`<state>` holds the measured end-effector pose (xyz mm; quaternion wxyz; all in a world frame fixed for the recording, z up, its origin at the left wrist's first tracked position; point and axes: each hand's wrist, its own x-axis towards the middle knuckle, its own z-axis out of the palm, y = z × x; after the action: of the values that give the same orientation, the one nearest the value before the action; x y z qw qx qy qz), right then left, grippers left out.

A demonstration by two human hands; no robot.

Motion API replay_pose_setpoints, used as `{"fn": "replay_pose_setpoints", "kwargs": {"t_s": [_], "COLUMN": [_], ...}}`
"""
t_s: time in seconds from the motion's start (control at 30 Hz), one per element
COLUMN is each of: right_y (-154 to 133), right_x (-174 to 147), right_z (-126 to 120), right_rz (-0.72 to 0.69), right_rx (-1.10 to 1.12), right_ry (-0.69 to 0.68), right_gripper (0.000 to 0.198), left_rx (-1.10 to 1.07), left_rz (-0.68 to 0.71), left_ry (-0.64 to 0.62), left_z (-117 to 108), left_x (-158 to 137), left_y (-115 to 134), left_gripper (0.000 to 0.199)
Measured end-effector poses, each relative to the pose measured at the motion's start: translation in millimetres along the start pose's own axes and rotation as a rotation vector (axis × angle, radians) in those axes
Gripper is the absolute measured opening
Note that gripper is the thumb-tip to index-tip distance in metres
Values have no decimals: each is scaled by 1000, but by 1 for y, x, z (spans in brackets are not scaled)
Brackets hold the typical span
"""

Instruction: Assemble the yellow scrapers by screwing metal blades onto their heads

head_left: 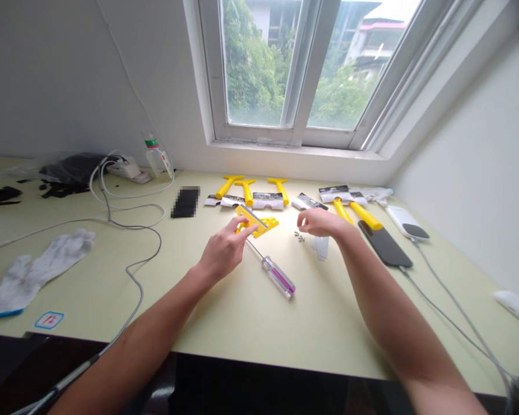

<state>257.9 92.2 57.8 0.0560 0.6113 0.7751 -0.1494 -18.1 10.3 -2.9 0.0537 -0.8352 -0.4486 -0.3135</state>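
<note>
My left hand [225, 249] is closed on a yellow plastic scraper head [247, 218] with a dark metal strip along its edge. Just behind it on the table lie more yellow plastic pieces [270, 223]. My right hand [318, 222] has its fingers curled together above several small metal screws [300, 237]; whatever is between the fingertips is hidden. Thin clear plastic pieces [322, 249] rest below the right wrist. Between my hands, a screwdriver [279, 278] with a clear and purple handle lies with its shaft pointing toward the left hand.
Yellow scraper handles [244, 192] and packaging cards [268, 200] line the window side, with further yellow handles [365, 215] at right. A phone [384, 244] and white power bank [407, 222] trail cables. Left are a bottle [158, 158], looped cable [142, 262] and glove [43, 271].
</note>
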Motion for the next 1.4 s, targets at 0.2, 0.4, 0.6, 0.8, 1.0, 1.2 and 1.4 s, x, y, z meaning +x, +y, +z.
{"fn": "replay_pose_setpoints", "kwargs": {"t_s": [0.2,0.4,0.6,0.8,1.0,1.2,1.4], "right_y": [3,-5,-6,-6,-5,-12,-16], "right_x": [14,19,20,21,21,21,19], "right_z": [12,20,23,23,26,28,30], "right_rz": [38,46,32,21,19,51,62], "right_rx": [-58,-98,-94,-72,-71,-105,-78], "right_ry": [-36,-40,-53,-60,-89,-72,-2], "right_gripper": [23,23,24,27,33,26,33], "left_rx": [-64,-122,-172,-215,-241,-273,-275], "left_rz": [-1,13,10,-3,-17,-17,-18], "left_ry": [11,29,45,52,45,47,44], "left_z": [2,4,6,5,6,7,7], "left_x": [0,-1,0,-1,0,-1,-1], "left_y": [1,1,2,2,3,4,4], "left_gripper": [38,36,35,35,35,35,34]}}
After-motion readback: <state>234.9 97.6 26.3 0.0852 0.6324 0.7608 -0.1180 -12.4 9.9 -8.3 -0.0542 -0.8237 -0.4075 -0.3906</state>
